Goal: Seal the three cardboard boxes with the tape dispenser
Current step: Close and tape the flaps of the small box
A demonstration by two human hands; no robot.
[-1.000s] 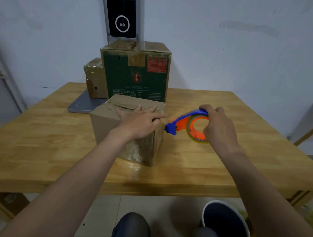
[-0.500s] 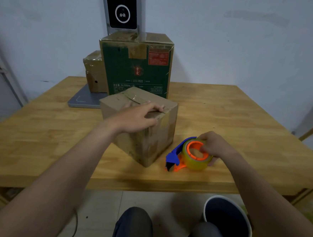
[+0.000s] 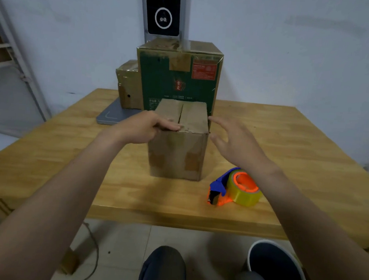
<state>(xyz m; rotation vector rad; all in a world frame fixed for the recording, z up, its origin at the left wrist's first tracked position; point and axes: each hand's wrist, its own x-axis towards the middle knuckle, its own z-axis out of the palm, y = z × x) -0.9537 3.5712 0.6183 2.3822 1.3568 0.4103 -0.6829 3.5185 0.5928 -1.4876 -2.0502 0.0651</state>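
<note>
A small brown cardboard box (image 3: 178, 154) stands in the middle of the wooden table (image 3: 287, 151), its two top flaps meeting along a seam that runs away from me. My left hand (image 3: 145, 126) rests on the box's near left top edge, fingers laid flat. My right hand (image 3: 233, 141) hovers open just right of the box, fingers spread, touching nothing. The blue and orange tape dispenser (image 3: 234, 188) with a yellowish roll lies on the table near the front edge, under my right wrist. Behind stand a tall green box (image 3: 179, 78) and a smaller brown box (image 3: 128, 83).
A grey flat scale plate (image 3: 111, 115) lies at the back left under the smaller brown box. A grey post with a black screen (image 3: 164, 9) rises behind the green box. A dark bucket (image 3: 277, 271) stands on the floor by my knees.
My right hand set the tape dispenser down on the table, let go and rose beside the box. The small box has been turned square to me under my left hand.
</note>
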